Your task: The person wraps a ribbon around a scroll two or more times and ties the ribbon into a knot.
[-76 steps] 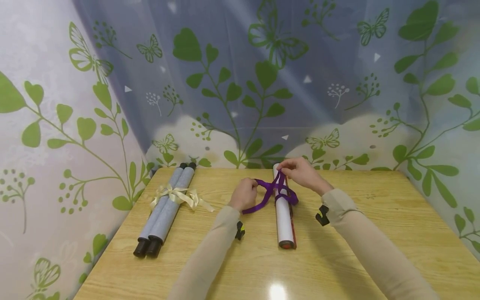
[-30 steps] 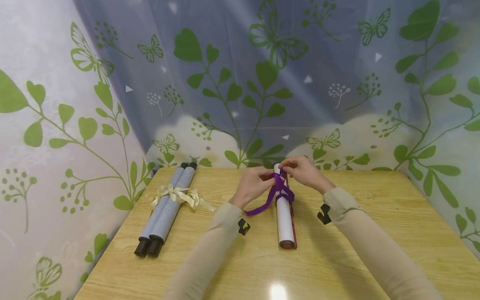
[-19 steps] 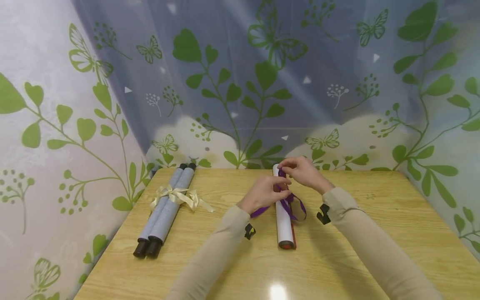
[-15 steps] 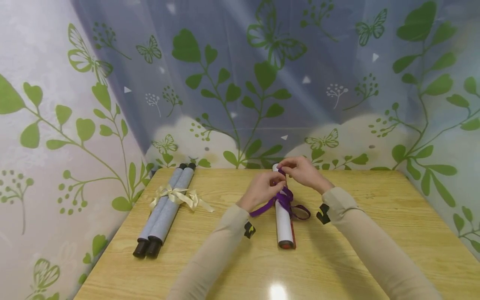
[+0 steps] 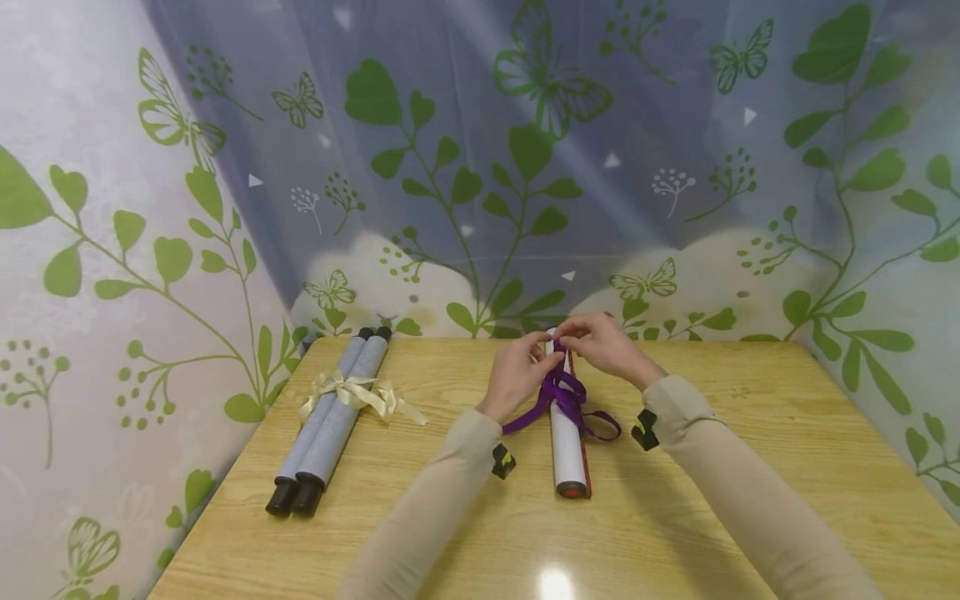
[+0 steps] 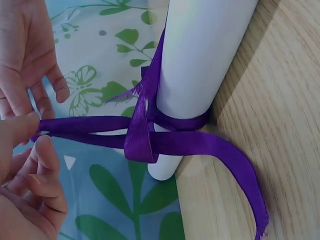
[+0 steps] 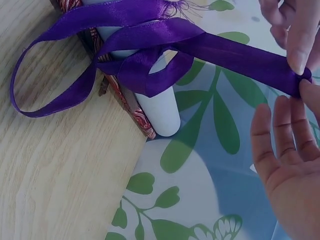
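A white paper roll [image 5: 570,454] with a dark end cap lies on the table, a red-patterned piece [image 7: 135,112] along its right side. Purple ribbon [image 5: 564,400] is wound and crossed around it, with a loop out to the right and a tail to the left. My right hand [image 5: 609,350] pinches a folded end of the ribbon above the roll's far end. From the left, my left hand [image 5: 516,373] pinches that same end between thumb and index finger, fingertips meeting the right hand's. In the left wrist view, the doubled ribbon [image 6: 90,124] stretches taut from the crossing.
Two grey-blue rolls [image 5: 345,417] with black ends lie side by side on the left, tied with a cream ribbon bow [image 5: 352,392]. The wooden table [image 5: 712,500] ends at a leaf-patterned cloth [image 5: 480,208] behind.
My left hand has come from the left of the roll to the right hand's fingertips, letting go of the ribbon tail. A purple loop now lies right of the roll. The right hand stays nearly still.
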Demonstrator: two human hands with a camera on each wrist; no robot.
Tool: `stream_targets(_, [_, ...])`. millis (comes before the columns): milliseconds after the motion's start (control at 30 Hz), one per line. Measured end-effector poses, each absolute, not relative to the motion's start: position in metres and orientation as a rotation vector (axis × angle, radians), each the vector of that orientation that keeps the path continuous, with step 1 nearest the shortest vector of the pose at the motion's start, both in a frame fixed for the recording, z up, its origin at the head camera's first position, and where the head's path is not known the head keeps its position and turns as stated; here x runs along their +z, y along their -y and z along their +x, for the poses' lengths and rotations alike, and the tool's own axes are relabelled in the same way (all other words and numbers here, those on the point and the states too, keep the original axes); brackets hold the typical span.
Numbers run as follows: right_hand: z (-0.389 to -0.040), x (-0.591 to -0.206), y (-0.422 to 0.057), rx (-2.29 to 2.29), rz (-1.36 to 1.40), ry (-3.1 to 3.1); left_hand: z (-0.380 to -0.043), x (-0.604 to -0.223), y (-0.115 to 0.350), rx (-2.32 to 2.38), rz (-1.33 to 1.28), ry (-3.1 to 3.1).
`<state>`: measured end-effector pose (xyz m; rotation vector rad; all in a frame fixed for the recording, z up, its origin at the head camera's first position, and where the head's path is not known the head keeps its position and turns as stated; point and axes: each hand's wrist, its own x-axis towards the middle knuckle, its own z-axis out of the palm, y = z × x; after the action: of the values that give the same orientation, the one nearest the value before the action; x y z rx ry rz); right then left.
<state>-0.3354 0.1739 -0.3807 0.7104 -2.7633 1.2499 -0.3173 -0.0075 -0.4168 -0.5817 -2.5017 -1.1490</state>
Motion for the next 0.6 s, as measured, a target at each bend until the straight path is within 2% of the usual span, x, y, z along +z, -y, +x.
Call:
stream_targets(367, [-0.325, -0.393, -0.181, 1.291, 0.681, 2.770, -0.320, -0.416, 0.005, -1.235, -0.457, 2.521])
stream_targets(600, [-0.309, -0.433, -0.178, 0.682, 0.841, 2.901, -0.323, -0.418, 0.007, -1.178, -0.475, 2.512])
